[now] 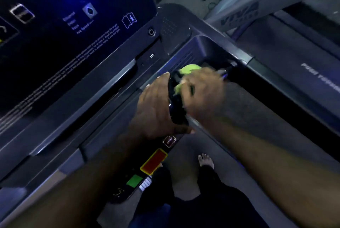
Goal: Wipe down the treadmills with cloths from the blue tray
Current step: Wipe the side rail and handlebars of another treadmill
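green cloth [187, 67] just off frame centre at 1 o'clock, bunched under right hand [202, 91], against the dark handgrip [176, 106] by the console side pocket. right fingers look curled round the cloth, but it's motion-blurred, so not certain. left hand [156, 106] at 9 o'clock of the grip, fingers and thumb wrapped round it. treadmill screen [73, 25] at 10 o'clock, red stop pad [154, 160] at 6.

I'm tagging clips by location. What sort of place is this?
Probably a gym: a treadmill console with a STOP key, the belt underfoot, another machine's frame alongside. The left hand grips a handle; the right hand holds a green cloth.
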